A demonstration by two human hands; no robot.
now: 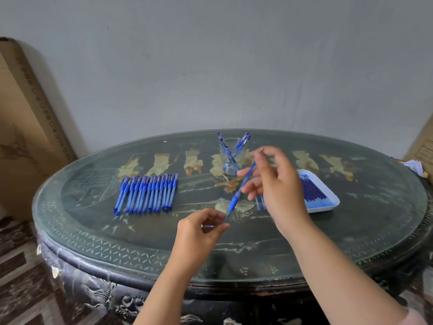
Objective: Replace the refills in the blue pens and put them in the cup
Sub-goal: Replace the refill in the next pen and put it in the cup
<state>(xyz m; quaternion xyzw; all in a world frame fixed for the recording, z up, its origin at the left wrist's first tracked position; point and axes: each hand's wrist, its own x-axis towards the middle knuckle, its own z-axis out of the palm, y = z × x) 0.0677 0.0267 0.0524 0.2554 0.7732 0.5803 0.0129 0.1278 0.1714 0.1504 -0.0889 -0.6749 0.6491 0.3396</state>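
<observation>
Now pinching the blue pen at its tip with the left grip, above mid tabletop, toward the cup at 12 o'clock. Cannot tell for the blurred right grip. Probably light, stiff, slippery; best held at the rubber sleeve.

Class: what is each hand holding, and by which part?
One blue pen. The left hand pinches its tip end, below the rubber grip; the right hand, blurred, seems to hold the upper barrel.
</observation>
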